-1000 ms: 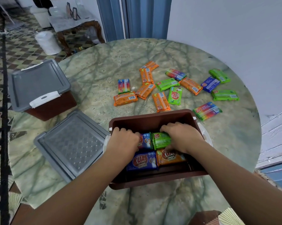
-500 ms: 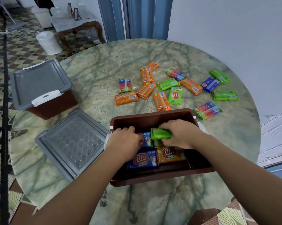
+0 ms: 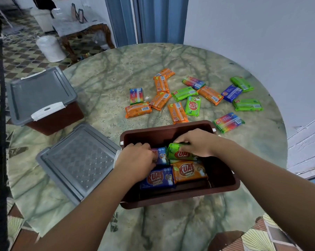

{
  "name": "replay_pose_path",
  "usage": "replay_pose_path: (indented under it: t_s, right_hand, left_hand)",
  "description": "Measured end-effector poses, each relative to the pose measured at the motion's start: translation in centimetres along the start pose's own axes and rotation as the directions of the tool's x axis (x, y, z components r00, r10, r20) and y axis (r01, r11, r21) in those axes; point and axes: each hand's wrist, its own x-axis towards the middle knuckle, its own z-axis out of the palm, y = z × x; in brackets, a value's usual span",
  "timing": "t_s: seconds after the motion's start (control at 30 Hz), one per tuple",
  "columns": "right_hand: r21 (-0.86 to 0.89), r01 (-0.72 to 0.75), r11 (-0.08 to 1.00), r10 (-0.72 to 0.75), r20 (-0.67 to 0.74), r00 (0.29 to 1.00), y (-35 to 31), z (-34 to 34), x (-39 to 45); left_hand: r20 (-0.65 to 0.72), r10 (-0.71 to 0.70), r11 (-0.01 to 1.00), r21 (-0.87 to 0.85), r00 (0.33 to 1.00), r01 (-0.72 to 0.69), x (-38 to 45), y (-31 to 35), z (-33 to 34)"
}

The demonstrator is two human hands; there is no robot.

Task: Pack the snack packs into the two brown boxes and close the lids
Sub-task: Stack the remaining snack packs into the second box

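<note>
The left hand [image 3: 136,158] hid most of a blue pack [image 3: 161,155], its curled fingers gripping it inside the open brown box [image 3: 223,187] on the table [image 3: 98,91]. The right hand [image 3: 196,142] pinched the tilted green pack [image 3: 178,151], just beside. Loose packs [image 3: 191,98] lay beyond; the second box [image 3: 44,98] sat closed at the table's left edge.

Soft, even daylight fills the scene, moderately bright, with no hard-edged shadows; the marble table [image 3: 102,91] carries a dull sheen rather than glare; the inside of the open brown box [image 3: 223,180] falls into shade, darkest along its near wall; the white wall [image 3: 252,33] reads flat and faintly bluish; wide-angle distortion bends the table's rim and stretches the forearms at the lower edge; detail is slightly soft throughout, with compression smear on the far tiled floor [image 3: 17,57].
</note>
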Motion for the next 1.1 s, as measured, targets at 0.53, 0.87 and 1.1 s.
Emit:
replay_pose_path:
  t_s: [0.53,0.87,1.1]
  right_hand:
    - [-0.404,0.064,0.913,-0.116,-0.106,0.987,-0.3,2.8,-0.7]
    - [-0.285,0.094,0.954,-0.134,-0.126,0.983,-0.3,3.8,-1.1]
    - [-0.278,0.11,0.954,-0.263,-0.607,0.75,-0.2,2.6,-1.4]
  left_hand:
    - [0.046,0.041,0.999,0.029,0.998,-0.043,0.1,-0.2,0.2]
    - [0.033,0.117,0.993,-0.011,0.993,-0.116,-0.7,0.3,-0.5]
    - [-0.433,-0.151,0.959,-0.281,0.889,0.026,-1.2,0.1,-0.5]
